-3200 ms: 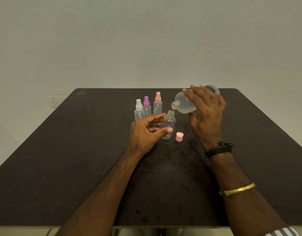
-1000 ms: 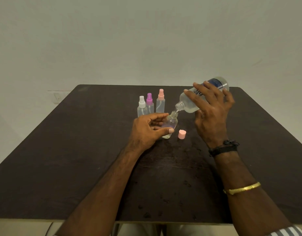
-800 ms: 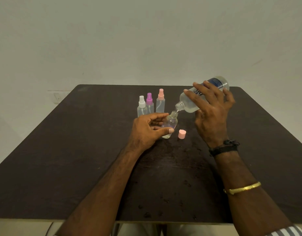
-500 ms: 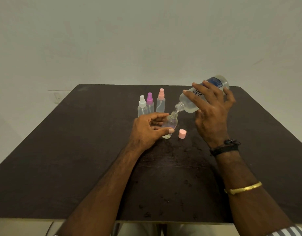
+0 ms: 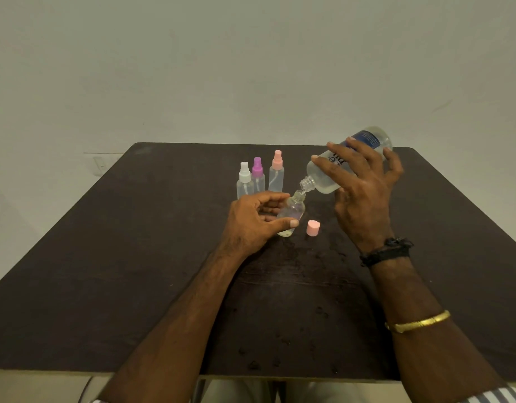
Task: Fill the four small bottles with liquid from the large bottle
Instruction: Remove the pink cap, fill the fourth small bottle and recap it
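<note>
My left hand grips an uncapped small clear bottle, tilted a little to the right on the dark table. My right hand holds the large clear bottle with a blue label, tipped neck-down to the left. Its open mouth sits just above the small bottle's neck, and a thin stream runs between them. A little liquid lies at the small bottle's bottom. Behind stand three capped spray bottles: white-topped, purple-topped, pink-topped.
A loose pink cap lies on the table just right of the held small bottle. Wet spots mark the tabletop near the front. A pale wall rises behind the table's far edge.
Since 3.2 s ago the large bottle tipped further and its mouth came down to the small bottle's neck. Over the last second both hands have stayed nearly still.
</note>
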A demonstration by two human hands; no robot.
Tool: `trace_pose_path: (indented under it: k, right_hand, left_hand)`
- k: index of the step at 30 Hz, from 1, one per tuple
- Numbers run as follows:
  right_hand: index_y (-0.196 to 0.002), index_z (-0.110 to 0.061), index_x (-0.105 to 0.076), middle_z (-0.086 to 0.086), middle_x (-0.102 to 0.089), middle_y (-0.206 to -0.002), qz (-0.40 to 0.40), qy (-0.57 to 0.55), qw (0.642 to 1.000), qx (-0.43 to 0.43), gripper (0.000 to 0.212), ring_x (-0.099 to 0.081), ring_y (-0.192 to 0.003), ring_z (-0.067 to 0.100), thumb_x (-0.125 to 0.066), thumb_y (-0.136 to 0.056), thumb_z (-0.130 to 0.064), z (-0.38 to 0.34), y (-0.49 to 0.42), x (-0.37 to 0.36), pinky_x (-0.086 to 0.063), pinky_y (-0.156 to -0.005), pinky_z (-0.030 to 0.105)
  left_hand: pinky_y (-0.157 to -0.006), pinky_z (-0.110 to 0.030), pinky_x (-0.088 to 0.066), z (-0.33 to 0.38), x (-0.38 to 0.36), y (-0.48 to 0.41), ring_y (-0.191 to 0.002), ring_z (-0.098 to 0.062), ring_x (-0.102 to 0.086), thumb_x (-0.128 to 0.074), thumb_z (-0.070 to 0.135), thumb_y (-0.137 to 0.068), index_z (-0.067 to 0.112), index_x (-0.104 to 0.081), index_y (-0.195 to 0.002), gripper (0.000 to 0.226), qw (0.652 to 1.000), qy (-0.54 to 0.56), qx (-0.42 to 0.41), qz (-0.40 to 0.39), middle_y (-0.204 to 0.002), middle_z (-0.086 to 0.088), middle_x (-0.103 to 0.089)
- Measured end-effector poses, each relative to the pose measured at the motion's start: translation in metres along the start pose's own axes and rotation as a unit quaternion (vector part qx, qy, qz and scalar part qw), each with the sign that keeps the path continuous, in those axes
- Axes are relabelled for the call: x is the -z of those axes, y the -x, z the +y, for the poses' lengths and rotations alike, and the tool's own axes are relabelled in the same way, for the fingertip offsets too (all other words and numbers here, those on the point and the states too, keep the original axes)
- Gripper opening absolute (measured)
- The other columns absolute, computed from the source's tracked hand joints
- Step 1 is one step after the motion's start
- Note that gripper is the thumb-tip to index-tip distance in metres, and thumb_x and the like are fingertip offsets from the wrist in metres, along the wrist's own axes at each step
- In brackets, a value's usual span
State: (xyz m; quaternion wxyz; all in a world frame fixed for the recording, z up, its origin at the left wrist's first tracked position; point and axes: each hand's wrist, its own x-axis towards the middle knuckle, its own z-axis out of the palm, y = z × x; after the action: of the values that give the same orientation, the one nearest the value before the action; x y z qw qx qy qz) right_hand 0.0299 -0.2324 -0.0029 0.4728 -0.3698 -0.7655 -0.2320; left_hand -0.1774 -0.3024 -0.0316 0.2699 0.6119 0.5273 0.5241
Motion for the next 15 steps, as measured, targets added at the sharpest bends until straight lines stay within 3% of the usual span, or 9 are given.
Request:
trace_pose_path:
  k: [5, 15]
  right_hand:
    - [-0.126, -0.031, -0.072, -0.002, -0.063, -0.14, -0.001, 0.01, 1.0, 0.004, 0.058, -0.049, -0.139, 0.025, -0.071, -0.081, 0.005, 0.0003, -0.0001, -0.0004, -0.024, -0.112, 0.064]
    - [-0.125, -0.032, -0.073, -0.002, -0.065, -0.137, 0.009, 0.012, 1.0, 0.011, 0.056, -0.05, -0.138, 0.024, -0.07, -0.083, 0.005, -0.0001, -0.0011, -0.0001, -0.025, -0.112, 0.065]
  left_hand:
    - [-0.082, -0.018, -0.059, -0.0002, 0.0001, 0.0, -0.097, 0.0, -0.071, -0.092, 0.02, -0.071, 0.016, -0.071, -0.122, 0.056, 1.0, -0.005, 0.0, -0.006, -0.103, 0.014, -0.072]
    - [-0.085, -0.029, -0.062, -0.0012, -0.0002, 0.0007, -0.097, -0.005, -0.073, -0.093, 0.021, -0.069, 0.014, -0.072, -0.121, 0.056, 1.0, -0.004, 0.0, 0.002, -0.109, 0.004, -0.076]
